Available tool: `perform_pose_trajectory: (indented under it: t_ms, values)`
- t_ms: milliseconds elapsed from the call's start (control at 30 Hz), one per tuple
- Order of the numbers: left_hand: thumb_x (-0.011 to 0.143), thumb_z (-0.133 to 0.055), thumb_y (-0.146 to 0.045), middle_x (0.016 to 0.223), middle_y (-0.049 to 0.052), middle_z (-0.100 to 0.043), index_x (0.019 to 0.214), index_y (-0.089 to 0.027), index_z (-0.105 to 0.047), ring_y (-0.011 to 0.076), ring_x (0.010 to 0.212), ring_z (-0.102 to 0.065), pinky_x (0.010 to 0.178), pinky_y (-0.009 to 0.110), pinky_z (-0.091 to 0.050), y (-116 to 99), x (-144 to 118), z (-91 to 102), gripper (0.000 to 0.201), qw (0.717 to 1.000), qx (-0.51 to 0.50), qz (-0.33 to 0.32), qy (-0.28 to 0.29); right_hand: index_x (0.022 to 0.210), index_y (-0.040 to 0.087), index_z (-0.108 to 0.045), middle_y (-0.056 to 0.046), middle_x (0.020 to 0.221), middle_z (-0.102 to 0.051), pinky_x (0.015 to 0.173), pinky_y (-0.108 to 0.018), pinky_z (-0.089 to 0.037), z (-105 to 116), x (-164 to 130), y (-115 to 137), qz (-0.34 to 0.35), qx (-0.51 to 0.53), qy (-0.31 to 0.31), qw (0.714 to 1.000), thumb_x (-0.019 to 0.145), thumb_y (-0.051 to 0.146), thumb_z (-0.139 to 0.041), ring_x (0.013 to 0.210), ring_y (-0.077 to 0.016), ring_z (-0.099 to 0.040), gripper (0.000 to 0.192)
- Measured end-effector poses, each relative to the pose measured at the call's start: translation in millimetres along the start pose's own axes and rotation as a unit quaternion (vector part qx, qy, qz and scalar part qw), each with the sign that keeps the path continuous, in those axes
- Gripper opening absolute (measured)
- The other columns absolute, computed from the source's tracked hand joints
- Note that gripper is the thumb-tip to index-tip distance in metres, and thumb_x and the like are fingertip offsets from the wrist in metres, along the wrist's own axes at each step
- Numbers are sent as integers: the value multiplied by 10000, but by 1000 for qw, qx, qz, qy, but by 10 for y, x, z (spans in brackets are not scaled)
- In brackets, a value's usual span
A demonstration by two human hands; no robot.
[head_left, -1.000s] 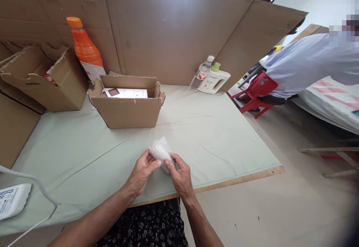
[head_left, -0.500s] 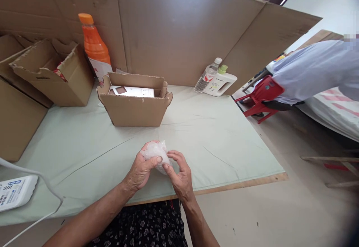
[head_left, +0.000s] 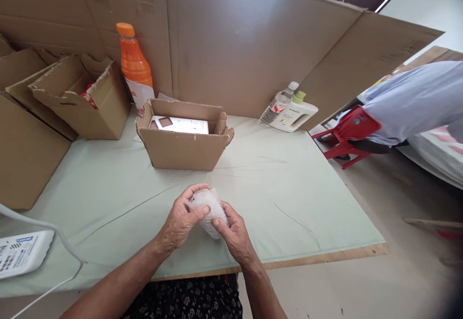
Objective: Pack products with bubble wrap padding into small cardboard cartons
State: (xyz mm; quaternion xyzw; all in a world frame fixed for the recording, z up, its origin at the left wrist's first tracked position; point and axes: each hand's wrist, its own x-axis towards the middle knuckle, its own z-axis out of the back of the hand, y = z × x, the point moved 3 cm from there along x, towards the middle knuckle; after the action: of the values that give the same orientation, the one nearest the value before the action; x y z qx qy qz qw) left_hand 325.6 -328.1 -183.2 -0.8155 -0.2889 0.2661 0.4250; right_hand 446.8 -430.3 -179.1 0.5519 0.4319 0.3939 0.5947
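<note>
Between my two hands is a bundle of bubble wrap (head_left: 210, 209), whitish and see-through; what it wraps, if anything, I cannot make out. My left hand (head_left: 183, 215) curls round its left side, thumb lying across the front. From the right, my right hand (head_left: 234, 232) grips it with the thumb on the near face and fingers behind. Both hands are just above the green tablecloth (head_left: 285, 198), near the front edge. Beyond them stands an open cardboard box (head_left: 184, 150) with a white printed box (head_left: 188, 125) inside.
Cardboard boxes (head_left: 104, 116) stand on the left, by an orange bottle (head_left: 135, 65). A clear water bottle (head_left: 280, 104) and a white jug (head_left: 294, 116) are at the back right. A white cable (head_left: 63, 237) crosses a white labelled object (head_left: 25, 254). A person (head_left: 408, 99) sits on a red chair (head_left: 356, 128).
My right hand has closed more firmly on the bubble wrap, its fingers going behind it. The bundle looks turned and rounder. The whole view has shifted slightly.
</note>
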Motion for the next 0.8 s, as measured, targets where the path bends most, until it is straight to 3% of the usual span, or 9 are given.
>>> perform_pose_trajectory:
  t_ms: [200, 300, 400, 533, 667, 800]
  values:
    - [711, -854, -396, 904, 35, -693, 1045, -192, -623, 158, 815, -617, 747, 258, -480, -71, 69, -15, 455, 996, -63, 23, -52, 1348, 210, -601, -91, 1278, -685, 946, -313, -520, 16, 70, -11, 7, -30, 3, 1000, 908, 495, -642, 1119, -238, -650, 525]
    - [747, -829, -391, 948, 44, -695, 1033, -204, -634, 152, 808, -612, 723, 256, -479, -195, 81, -6, 393, 997, -67, 14, -36, 1320, 230, -646, -92, 1293, -693, 973, -327, -532, 70, 128, 117, 36, -79, -7, 996, 923, 460, -633, 1148, -244, -664, 459]
    - [785, -789, -418, 1121, 59, -674, 1187, -245, -640, 187, 960, -620, 797, 278, -499, -397, 125, 20, 462, 997, -66, -41, 6, 1206, 231, -722, -81, 1168, -749, 894, -310, -572, 226, 247, 456, 78, -160, -19, 984, 920, 431, -642, 1027, -234, -714, 358]
    - [813, -741, -462, 1273, 76, -642, 1309, -259, -614, 250, 1221, -553, 1052, 357, -430, -554, 220, 112, 550, 990, -58, -131, 10, 1172, 241, -734, -54, 1098, -768, 778, -267, -582, 512, 586, 1125, 149, -252, -74, 953, 911, 400, -654, 935, -211, -728, 316]
    - [831, -726, -446, 1235, 101, -665, 1283, -253, -628, 280, 1157, -610, 1047, 435, -435, -390, 297, 196, 501, 995, -31, -89, 33, 1157, 219, -725, -52, 1076, -765, 727, -281, -554, 597, 1136, 1653, 192, -371, -128, 900, 899, 420, -638, 902, -214, -710, 338]
    - [830, -729, -454, 1186, 107, -676, 1221, -239, -659, 270, 1057, -650, 964, 427, -480, -236, 330, 293, 452, 999, -5, -30, 42, 1197, 203, -699, -64, 1026, -766, 687, -308, -506, 453, 1610, 1861, 197, -493, -128, 838, 904, 409, -580, 813, -215, -687, 377]
